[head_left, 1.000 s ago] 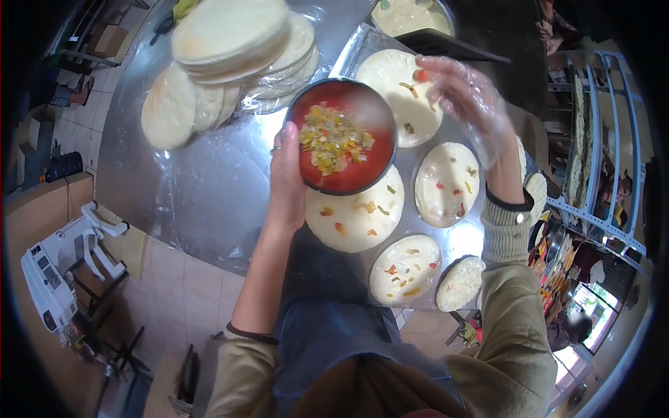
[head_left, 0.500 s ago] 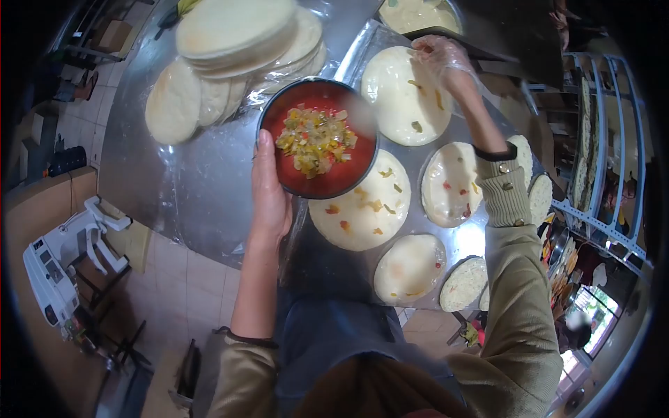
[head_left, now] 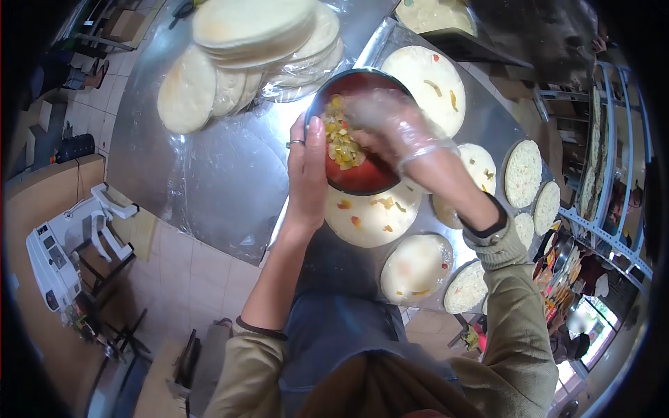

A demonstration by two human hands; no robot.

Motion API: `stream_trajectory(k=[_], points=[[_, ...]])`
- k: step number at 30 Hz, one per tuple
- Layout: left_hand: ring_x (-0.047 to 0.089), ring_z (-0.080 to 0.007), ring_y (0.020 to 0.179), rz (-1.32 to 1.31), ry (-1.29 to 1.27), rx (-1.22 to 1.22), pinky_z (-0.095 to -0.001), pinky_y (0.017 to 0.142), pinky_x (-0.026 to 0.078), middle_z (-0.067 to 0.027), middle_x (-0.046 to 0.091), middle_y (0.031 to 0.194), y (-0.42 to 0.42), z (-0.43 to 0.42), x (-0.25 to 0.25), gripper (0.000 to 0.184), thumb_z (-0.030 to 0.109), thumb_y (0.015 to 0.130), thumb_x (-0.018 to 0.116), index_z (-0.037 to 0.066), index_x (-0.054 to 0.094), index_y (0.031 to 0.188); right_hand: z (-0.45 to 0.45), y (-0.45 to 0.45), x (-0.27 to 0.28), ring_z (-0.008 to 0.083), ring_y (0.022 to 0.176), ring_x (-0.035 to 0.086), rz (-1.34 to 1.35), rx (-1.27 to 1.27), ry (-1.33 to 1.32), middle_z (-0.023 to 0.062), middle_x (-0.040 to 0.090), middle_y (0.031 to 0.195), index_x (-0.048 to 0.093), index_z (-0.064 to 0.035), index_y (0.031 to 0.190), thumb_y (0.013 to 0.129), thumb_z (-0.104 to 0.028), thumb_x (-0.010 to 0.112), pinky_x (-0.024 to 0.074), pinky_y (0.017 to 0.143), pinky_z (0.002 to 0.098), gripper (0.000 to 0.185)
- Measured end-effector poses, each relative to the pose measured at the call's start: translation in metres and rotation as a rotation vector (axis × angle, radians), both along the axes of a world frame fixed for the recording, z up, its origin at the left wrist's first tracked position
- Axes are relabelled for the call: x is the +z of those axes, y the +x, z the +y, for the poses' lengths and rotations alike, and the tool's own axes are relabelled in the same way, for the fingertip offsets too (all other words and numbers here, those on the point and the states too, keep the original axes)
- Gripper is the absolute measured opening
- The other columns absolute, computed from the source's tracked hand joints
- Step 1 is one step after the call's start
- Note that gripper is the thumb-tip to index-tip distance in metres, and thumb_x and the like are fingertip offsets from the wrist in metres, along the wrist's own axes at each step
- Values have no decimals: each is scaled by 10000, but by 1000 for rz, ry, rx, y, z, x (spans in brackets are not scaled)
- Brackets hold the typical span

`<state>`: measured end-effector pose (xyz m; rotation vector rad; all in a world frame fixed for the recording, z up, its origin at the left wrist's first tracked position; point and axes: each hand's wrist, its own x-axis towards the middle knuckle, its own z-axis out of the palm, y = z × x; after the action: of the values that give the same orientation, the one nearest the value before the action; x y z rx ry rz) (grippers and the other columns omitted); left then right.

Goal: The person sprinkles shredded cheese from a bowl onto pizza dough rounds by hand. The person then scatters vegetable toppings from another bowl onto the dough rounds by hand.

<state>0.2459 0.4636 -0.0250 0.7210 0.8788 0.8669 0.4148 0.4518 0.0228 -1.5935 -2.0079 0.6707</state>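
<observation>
My left hand (head_left: 308,167) grips the near left rim of a dark bowl (head_left: 369,180) with a red inside, thumb over the edge. Chopped pickled vegetables (head_left: 341,146), yellow-green with red bits, lie in its left part. My right hand (head_left: 401,132), in a clear plastic glove, reaches into the bowl; its fingers are smeared by motion. Under the bowl's near side is a round pizza base (head_left: 373,230) scattered with vegetable pieces. Another base (head_left: 426,83) beyond the bowl carries a few strips and a red bit. A third (head_left: 479,167) is partly behind my right wrist.
Plain bases are stacked (head_left: 258,28) at the back left on the metal table (head_left: 202,181). More bases (head_left: 417,268) and speckled ones (head_left: 523,174) lie to the right. A tub of pale sauce (head_left: 435,15) stands at the far edge. A blue rack (head_left: 613,230) is at right.
My right hand has moved from over the far base into the bowl. The bowl and my left hand have shifted right in view. A red bit now shows on the far base.
</observation>
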Motion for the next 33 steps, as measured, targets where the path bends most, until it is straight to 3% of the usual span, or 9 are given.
stream_trajectory(k=[3,6,7,11,21,24,27,30,33], points=[[509,-139,933,70,16,-20,-281,817,448,-94,508,1028,0,-4,1,417,380,999,384,19,431,1202,-3,-4,-12,311,761,582,-72,-5,108,178,606,912,602,-34,1071,822,-33,609,485,696,374,250],[500,-151,981,62,21,-34,-306,879,431,-94,499,1054,1,-5,-4,395,371,1004,375,25,437,1184,2,6,-2,269,758,610,50,-59,-200,154,635,879,616,-30,1042,844,-47,604,498,688,343,200],[507,-158,1018,61,26,-43,-315,906,434,-101,500,1094,1,-5,-5,400,369,1007,368,23,429,1199,-1,10,-7,306,725,622,228,-79,-128,176,640,788,643,-19,991,864,-56,589,507,677,376,142],[541,-176,1131,77,17,-89,-338,972,459,-121,509,1241,1,-4,-4,447,369,1016,334,17,392,1285,4,23,20,57,660,525,606,-242,-571,17,604,754,653,1,1046,914,-100,586,471,588,230,179],[538,-183,1153,-55,-101,-117,-334,976,460,-127,515,1271,6,-2,-3,477,379,1017,314,10,400,1307,-5,46,25,71,736,577,995,-325,-661,55,643,930,627,25,1123,913,-171,616,484,685,189,288],[522,-135,1059,-98,-107,-70,-289,900,468,-96,499,1088,9,-3,-3,379,372,1006,371,43,425,1185,-7,48,30,89,833,562,1002,-337,-686,58,614,985,611,34,1114,924,-160,594,457,714,212,273],[533,-193,1163,-42,-50,-98,-349,1002,436,-129,508,1288,5,-1,-11,503,394,1016,313,-1,404,1314,-9,55,40,98,841,563,1013,-360,-620,57,612,974,611,36,1119,907,-139,609,453,734,216,275],[512,-151,1077,-15,-57,-40,-315,949,438,-117,498,1179,-3,1,-13,461,374,1006,366,3,391,1277,-12,77,40,104,884,572,1003,-427,-522,69,619,994,615,34,1116,889,-116,620,458,748,212,272],[503,-164,1125,7,-117,29,-326,996,405,-125,494,1230,-15,2,-3,499,411,998,392,-4,408,1276,-13,99,29,115,935,580,864,-566,-495,80,632,1031,622,29,1109,879,-128,634,473,820,215,279]])
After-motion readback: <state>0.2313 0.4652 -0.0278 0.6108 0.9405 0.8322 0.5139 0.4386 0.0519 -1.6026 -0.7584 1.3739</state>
